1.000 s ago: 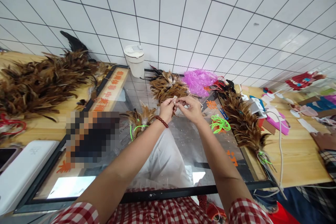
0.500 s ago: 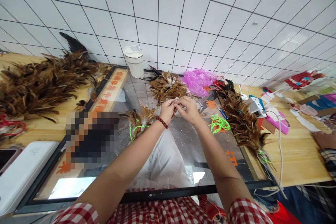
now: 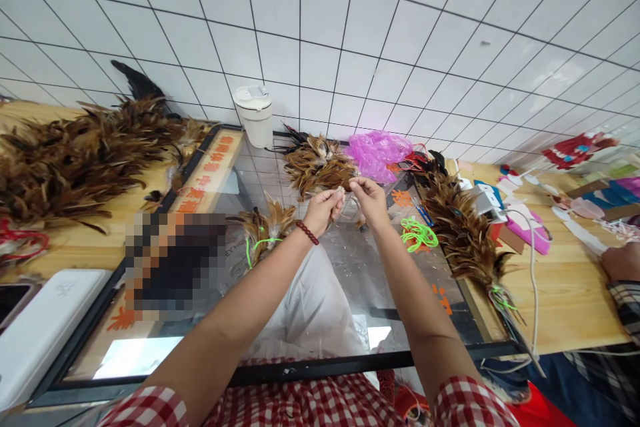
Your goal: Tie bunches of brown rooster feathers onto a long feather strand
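Note:
My left hand (image 3: pixel 324 212), with a dark red bead bracelet (image 3: pixel 307 232) at the wrist, pinches a small pale thing (image 3: pixel 341 192) too tiny to name. Close by on its right, my right hand (image 3: pixel 371 203) has thumb and forefinger pressed together; what they hold, if anything, is hidden. A bundle of brown feathers (image 3: pixel 320 170) lies just beyond both hands. Beside my left wrist rests a smaller feather bunch (image 3: pixel 270 223) with bright green cord on it. A tangle of green cord (image 3: pixel 419 233) sits to the right of my right hand.
A black-framed glass panel (image 3: pixel 320 320) forms the work surface. A white lidded cup (image 3: pixel 254 117) and a pink plastic bag (image 3: pixel 377 153) stand by the tiled wall. Long feather strands (image 3: pixel 455 220) flank the panel. Another person's hand (image 3: pixel 620 261) is at the far right.
My two hands have come apart slightly. The right one has shifted right, and the pale thing stays in my left fingers.

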Action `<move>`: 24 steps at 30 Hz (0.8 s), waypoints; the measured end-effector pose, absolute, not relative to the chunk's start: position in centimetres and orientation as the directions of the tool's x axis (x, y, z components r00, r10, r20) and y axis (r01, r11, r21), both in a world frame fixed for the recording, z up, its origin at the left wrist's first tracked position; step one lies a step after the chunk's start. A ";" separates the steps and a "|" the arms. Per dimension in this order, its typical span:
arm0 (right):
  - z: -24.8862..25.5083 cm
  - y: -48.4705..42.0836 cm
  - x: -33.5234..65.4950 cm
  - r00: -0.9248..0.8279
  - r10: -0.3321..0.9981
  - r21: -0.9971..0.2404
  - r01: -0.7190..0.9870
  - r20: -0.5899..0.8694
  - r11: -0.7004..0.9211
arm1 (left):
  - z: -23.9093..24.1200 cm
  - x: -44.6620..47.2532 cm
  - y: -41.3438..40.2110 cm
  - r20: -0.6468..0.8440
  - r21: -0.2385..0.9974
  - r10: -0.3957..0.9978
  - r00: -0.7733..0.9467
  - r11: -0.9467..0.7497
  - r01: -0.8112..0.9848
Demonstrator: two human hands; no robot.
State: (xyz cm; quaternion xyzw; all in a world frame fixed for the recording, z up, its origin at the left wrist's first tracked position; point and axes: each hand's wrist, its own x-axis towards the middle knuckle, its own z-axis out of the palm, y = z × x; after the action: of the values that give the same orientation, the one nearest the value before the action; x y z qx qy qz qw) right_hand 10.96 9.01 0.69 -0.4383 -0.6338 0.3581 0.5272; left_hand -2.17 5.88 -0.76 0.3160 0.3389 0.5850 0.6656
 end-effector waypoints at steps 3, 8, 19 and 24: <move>0.9 8.9 11.2 -0.171 0.944 -0.943 0.127 0.284 0.307 | -0.5 -2.2 5.8 -0.092 0.810 0.990 0.111 0.139 -0.570; 1.6 8.3 11.5 -0.325 0.918 -0.970 0.004 0.227 0.242 | -0.7 -2.3 5.7 -0.070 0.807 0.974 0.216 0.183 -0.561; 1.1 9.2 11.6 -0.134 0.934 -0.874 0.329 0.332 0.358 | -1.1 -1.8 5.6 -0.034 0.903 0.991 0.126 0.085 -0.421; 1.4 9.9 14.8 -0.026 0.949 -0.635 0.738 0.313 0.230 | -1.2 -2.1 6.0 -0.072 0.862 0.997 0.036 0.080 -0.500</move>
State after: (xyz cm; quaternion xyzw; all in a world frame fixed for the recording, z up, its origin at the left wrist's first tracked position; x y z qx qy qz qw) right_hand 14.78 9.86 1.37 -0.6022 -0.7005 0.1500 0.3524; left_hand -2.08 5.95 -1.24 0.3371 0.3682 0.5884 0.6360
